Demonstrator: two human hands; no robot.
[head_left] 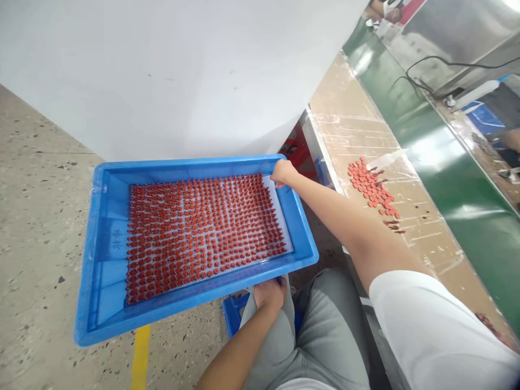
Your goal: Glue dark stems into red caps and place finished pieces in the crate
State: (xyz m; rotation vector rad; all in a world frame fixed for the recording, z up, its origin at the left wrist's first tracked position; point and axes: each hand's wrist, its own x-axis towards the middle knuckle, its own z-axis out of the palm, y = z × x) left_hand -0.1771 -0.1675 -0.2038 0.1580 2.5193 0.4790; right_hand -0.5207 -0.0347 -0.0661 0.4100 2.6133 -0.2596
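Observation:
A blue plastic tray [109, 260] lies across my lap, held out over the floor. Dark-red small parts [203, 227] stand in dense, even rows on a pale sheet inside it. My right hand [283, 173] reaches across to the tray's far right corner, its fingers curled at the rim. My left hand [268, 295] grips the near rim of the tray above my knee. Loose orange-red discs [369, 184] lie in a heap on the bench, to the right of my right arm and out of reach of neither hand's grip.
A scuffed tan workbench [357, 124] runs along the right, with a green conveyor belt [447, 162] beyond it. Another person's hand [512, 140] shows past the belt. A blue crate [233, 314] sits below the tray, above a concrete floor [40, 216] with a yellow line.

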